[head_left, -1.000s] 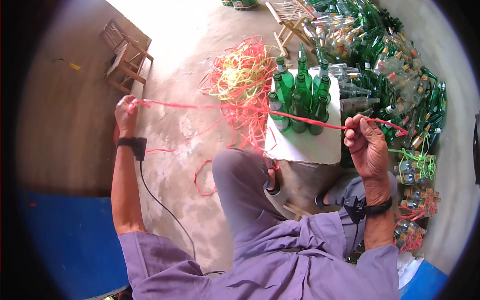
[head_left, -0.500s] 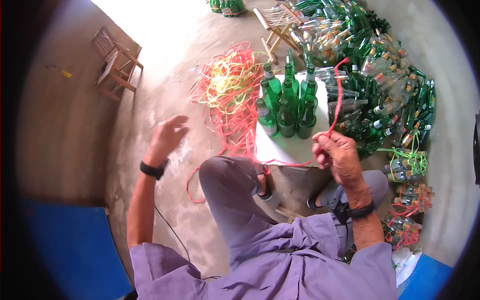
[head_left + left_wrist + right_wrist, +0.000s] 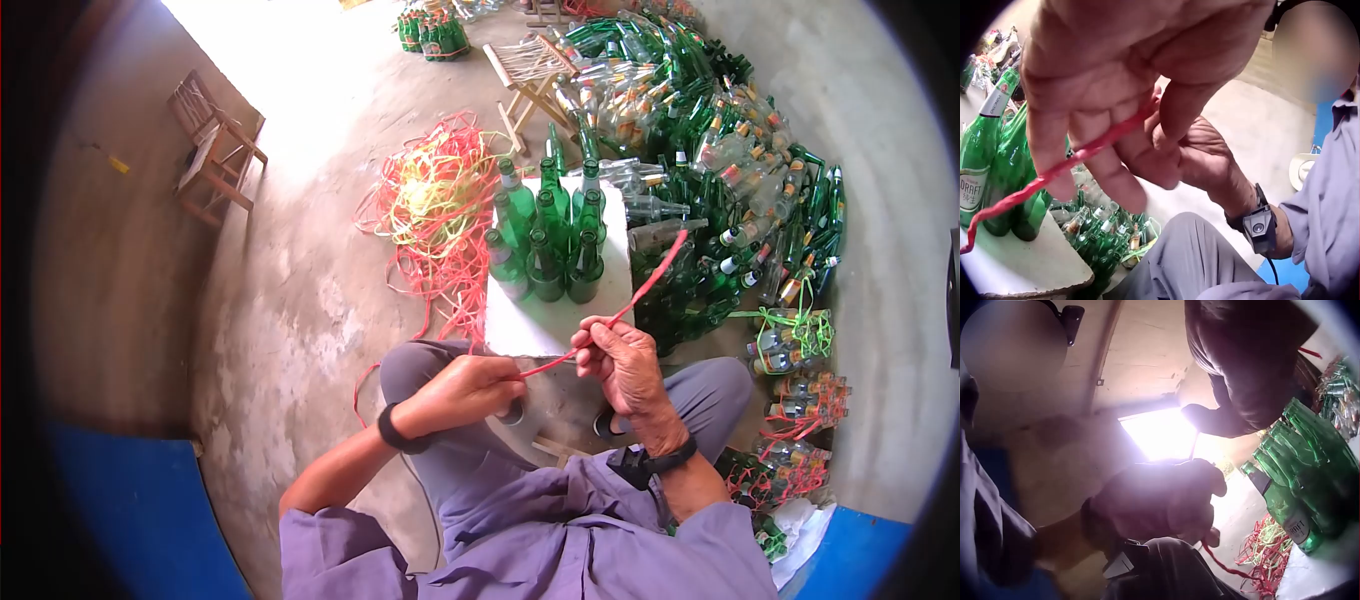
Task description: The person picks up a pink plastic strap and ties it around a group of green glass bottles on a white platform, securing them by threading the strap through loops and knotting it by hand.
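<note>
In the head view, the left hand (image 3: 462, 392) pinches a red plastic strand (image 3: 655, 274) over the lap. To its right, the right hand (image 3: 625, 368) grips the same strand between thumb and fingers, and a free end sticks up past it. Just beyond the hands, several green bottles (image 3: 546, 275) stand grouped on a white-topped block (image 3: 522, 328). The left wrist view has the strand (image 3: 1079, 156) crossing in front of curved fingers. In the right wrist view, the left hand (image 3: 1160, 497) is dark against bright light, with strand (image 3: 1219, 564) trailing below it.
A tangled heap of red and yellow strands (image 3: 430, 200) lies left of the block. Loose bottles (image 3: 720, 170) are piled along the right wall, with tied bundles (image 3: 805, 395) nearer. A wooden stool (image 3: 535, 80) and chair (image 3: 215, 160) stand farther off.
The left hand let go of the strand at the far left, swung inward and now pinches it near the right hand. The right hand has moved left and closer to the body, still gripping.
</note>
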Available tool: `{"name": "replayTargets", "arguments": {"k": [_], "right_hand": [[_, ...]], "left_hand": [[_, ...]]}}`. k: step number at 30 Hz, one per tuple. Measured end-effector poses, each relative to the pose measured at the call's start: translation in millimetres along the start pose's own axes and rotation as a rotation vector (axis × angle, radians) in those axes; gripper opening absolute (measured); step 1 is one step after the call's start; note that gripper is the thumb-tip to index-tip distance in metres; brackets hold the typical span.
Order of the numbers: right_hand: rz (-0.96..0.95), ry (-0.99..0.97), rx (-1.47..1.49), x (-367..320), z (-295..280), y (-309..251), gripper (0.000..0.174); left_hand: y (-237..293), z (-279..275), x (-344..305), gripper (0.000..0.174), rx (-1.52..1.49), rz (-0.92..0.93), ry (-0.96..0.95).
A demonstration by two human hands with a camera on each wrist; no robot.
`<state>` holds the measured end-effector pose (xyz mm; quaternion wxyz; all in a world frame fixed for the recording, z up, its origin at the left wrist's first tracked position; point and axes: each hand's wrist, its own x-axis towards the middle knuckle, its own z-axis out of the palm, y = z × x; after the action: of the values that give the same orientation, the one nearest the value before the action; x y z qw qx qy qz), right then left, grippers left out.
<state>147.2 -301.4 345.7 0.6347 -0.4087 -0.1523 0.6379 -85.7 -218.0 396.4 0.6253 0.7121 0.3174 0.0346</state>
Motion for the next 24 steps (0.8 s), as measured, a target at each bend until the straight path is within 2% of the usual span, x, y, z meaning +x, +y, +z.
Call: {"name": "replayTargets", "arguments": {"k": [5, 8, 9, 10, 12, 13, 15, 16, 18, 19, 21, 24], "right_hand": [[0.064, 0.087, -0.167, -11.0, -22.8, -10.8, 0.031], [0.211, 0.05, -0.703, -21.5, -28.3, -10.5, 0.036], [0.211, 0.049, -0.706, -25.8, -28.6, -5.7, 0.036], [0.099, 0.056, -0.734, -30.2, -27.9, 1.6, 0.034], [-0.17, 0.057, -0.775, -37.7, -19.2, 15.4, 0.03], [-0.172, 0.059, -0.776, -38.2, -13.4, 17.9, 0.03], [-0.811, -0.257, -1.161, -38.2, -3.0, 20.9, 0.037], [-0.814, -0.253, -1.163, -41.6, 5.2, 23.2, 0.037], [-0.657, -0.404, -1.089, -53.1, 18.6, 27.1, 0.036], [-0.66, -0.404, -1.091, -56.1, 16.1, 30.0, 0.036], [0.005, -0.485, -0.748, -58.8, 11.6, 31.1, 0.028], [0.1, -0.41, -0.598, -61.3, 1.8, 5.6, 0.018]], "left_hand": [[17.1, -14.7, -25.3, 0.018, 0.049, 0.067, 0.146], [19.7, -10.9, -30.2, 0.016, 0.126, 0.01, 0.104], [14.0, -5.7, -28.7, 0.015, 0.185, 0.107, 0.088], [10.7, -1.0, -27.6, 0.014, 0.244, 0.205, 0.071], [11.4, 6.6, -25.1, 0.013, 0.312, 0.204, 0.036], [13.0, 10.6, -23.8, 0.013, 0.381, 0.203, -0.001], [10.8, 15.4, -19.6, 0.012, 0.332, 0.202, -0.025], [7.7, 17.4, -18.3, 0.013, 0.296, 0.228, -0.001], [9.7, 18.8, -19.6, 0.013, 0.26, 0.256, 0.025], [15.6, 17.2, -21.3, 0.014, 0.182, 0.242, 0.035], [20.6, 9.3, -21.7, 0.014, 0.105, 0.233, 0.051], [14.5, -19.5, -25.7, 0.013, 0.21, 0.139, 0.073]]}}
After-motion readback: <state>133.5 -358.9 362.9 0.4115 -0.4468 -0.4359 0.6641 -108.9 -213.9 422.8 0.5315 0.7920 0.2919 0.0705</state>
